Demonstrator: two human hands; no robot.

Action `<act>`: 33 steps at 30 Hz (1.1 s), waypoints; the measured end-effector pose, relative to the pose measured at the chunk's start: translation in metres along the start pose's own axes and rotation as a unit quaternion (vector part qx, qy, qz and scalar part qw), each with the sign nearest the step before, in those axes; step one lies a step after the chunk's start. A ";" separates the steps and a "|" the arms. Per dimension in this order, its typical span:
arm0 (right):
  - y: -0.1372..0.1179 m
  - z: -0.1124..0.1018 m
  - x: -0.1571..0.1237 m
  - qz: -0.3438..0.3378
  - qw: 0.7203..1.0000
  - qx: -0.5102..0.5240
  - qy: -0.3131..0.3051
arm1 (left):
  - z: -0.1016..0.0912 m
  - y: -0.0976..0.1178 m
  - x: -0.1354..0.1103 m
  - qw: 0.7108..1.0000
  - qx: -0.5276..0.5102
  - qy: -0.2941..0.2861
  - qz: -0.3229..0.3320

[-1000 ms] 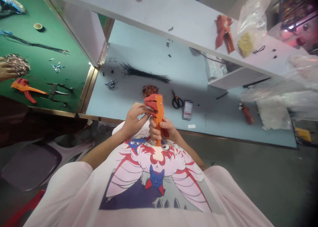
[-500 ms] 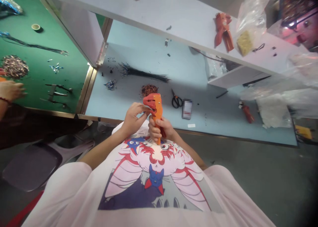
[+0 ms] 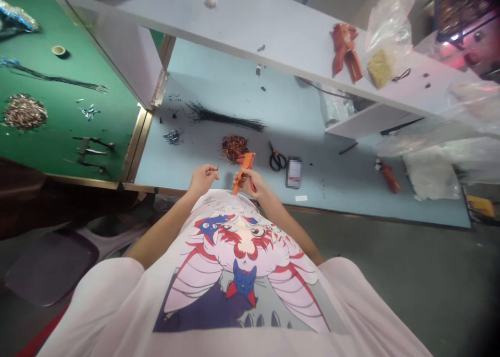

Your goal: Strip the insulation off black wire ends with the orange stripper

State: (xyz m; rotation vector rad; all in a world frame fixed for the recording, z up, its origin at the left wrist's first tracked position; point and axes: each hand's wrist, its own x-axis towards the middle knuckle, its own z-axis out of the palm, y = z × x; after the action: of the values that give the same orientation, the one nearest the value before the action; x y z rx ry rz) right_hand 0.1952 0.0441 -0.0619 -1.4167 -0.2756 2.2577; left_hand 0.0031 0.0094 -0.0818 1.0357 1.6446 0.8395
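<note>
The orange-red hand tool (image 3: 246, 162) is at the near edge of the blue table (image 3: 183, 162), its head overlapping in view a heap of copper-coloured scraps (image 3: 233, 144); whether they touch, I cannot tell. The right hand (image 3: 251, 183) has its grip wrapped round the tool's handles. The left hand (image 3: 203, 180), also by the near edge, has its grip pinching a small dark piece (image 3: 217, 167). Just right of the heap lie scissors (image 3: 277, 160) and a phone (image 3: 294, 172); farther from the near edge, a bundle of dark wires (image 3: 230, 118); towards the left edge, bluish bits (image 3: 173, 136).
</note>
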 end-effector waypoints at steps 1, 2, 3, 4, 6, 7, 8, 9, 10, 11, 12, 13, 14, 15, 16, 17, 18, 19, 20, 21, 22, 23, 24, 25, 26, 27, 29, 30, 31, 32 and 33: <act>0.004 -0.006 0.002 -0.010 1.000 -0.005 0.011 | -0.002 0.001 -0.002 1.000 -0.011 -0.001 -0.009; 0.008 -0.012 0.003 -0.024 0.999 -0.013 0.023 | -0.003 0.002 -0.005 1.000 -0.021 -0.001 -0.017; 0.012 -0.017 0.002 -0.043 0.998 -0.021 0.035 | -0.005 0.005 -0.008 0.999 -0.032 -0.001 -0.023; 0.016 -0.021 0.000 -0.065 0.996 -0.030 0.046 | -0.006 0.008 -0.011 0.998 -0.049 -0.003 -0.027; 0.022 -0.026 -0.007 -0.112 0.991 -0.048 0.061 | -0.007 0.016 -0.015 0.994 -0.101 -0.011 -0.028; 0.022 -0.027 -0.012 -0.134 0.987 -0.056 0.065 | -0.007 0.020 -0.017 0.992 -0.127 -0.015 -0.023; 0.022 -0.026 -0.017 -0.151 0.984 -0.062 0.067 | -0.007 0.024 -0.019 0.989 -0.147 -0.016 -0.014; 0.020 -0.024 -0.024 -0.165 0.982 -0.071 0.064 | -0.007 0.028 -0.021 0.987 -0.158 -0.015 -0.003; 0.018 -0.020 -0.032 -0.177 0.979 -0.084 0.052 | -0.007 0.032 -0.023 0.987 -0.158 -0.014 0.011; 0.016 -0.015 -0.040 -0.190 0.976 -0.099 0.033 | -0.007 0.037 -0.026 0.987 -0.155 -0.017 0.025; 0.014 -0.009 -0.048 -0.203 0.972 -0.114 0.011 | -0.007 0.042 -0.029 0.987 -0.152 -0.023 0.042; 0.011 -0.002 -0.055 -0.219 0.967 -0.128 -0.011 | -0.007 0.048 -0.033 0.987 -0.146 -0.033 0.061; 0.010 0.005 -0.063 -0.240 0.960 -0.140 -0.028 | -0.008 0.054 -0.037 0.986 -0.134 -0.045 0.085; 0.008 0.013 -0.070 -0.264 0.952 -0.149 -0.037 | -0.009 0.060 -0.042 0.985 -0.114 -0.055 0.113; 0.007 0.020 -0.076 -0.288 0.944 -0.155 -0.039 | -0.009 0.066 -0.047 0.984 -0.084 -0.060 0.146; 0.007 0.027 -0.081 -0.312 0.935 -0.166 -0.038 | -0.010 0.072 -0.052 0.980 -0.049 -0.061 0.181; 0.006 0.032 -0.085 -0.334 0.924 -0.181 -0.038 | -0.011 0.077 -0.057 0.975 -0.016 -0.058 0.214; 0.006 0.037 -0.087 -0.354 0.913 -0.200 -0.037 | -0.011 0.080 -0.061 0.968 0.013 -0.054 0.243; 0.006 0.040 -0.089 -0.371 0.901 -0.220 -0.035 | -0.012 0.083 -0.064 0.962 0.037 -0.050 0.268; 0.007 0.042 -0.090 -0.386 0.890 -0.242 -0.033 | -0.012 0.085 -0.066 0.955 0.058 -0.048 0.287; 0.007 0.043 -0.091 -0.397 0.879 -0.263 -0.030 | -0.012 0.085 -0.068 0.949 0.077 -0.049 0.301; 0.007 0.043 -0.091 -0.404 0.869 -0.282 -0.026 | -0.012 0.086 -0.069 0.944 0.096 -0.052 0.310; 0.008 0.043 -0.090 -0.408 0.862 -0.300 -0.023 | -0.012 0.085 -0.070 0.941 0.113 -0.056 0.315; 0.008 0.042 -0.090 -0.410 0.855 -0.315 -0.017 | -0.012 0.084 -0.070 0.939 0.125 -0.059 0.315; 0.008 0.042 -0.089 -0.412 0.850 -0.328 -0.010 | -0.012 0.083 -0.070 0.940 0.132 -0.059 0.309; 0.009 0.042 -0.088 -0.415 0.844 -0.339 0.002 | -0.012 0.082 -0.070 0.942 0.134 -0.054 0.301; 0.011 0.043 -0.087 -0.421 0.835 -0.352 0.034 | -0.011 0.079 -0.069 0.947 0.137 -0.039 0.288; 0.012 0.043 -0.087 -0.423 0.832 -0.354 0.050 | -0.010 0.077 -0.068 0.946 0.146 -0.030 0.288; 0.013 0.044 -0.086 -0.426 0.831 -0.352 0.065 | -0.009 0.075 -0.067 0.942 0.162 -0.019 0.294; 0.014 0.044 -0.084 -0.432 0.828 -0.350 0.078 | -0.008 0.073 -0.067 0.934 0.186 -0.010 0.305; 0.016 0.044 -0.082 -0.441 0.821 -0.350 0.089 | -0.007 0.072 -0.066 0.925 0.211 -0.001 0.317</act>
State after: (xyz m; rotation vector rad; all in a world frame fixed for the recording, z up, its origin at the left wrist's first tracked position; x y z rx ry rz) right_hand 0.1817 -0.0061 0.0174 -1.3581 -1.4720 1.2565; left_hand 0.0237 -0.0228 0.0081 1.9368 1.5303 0.9014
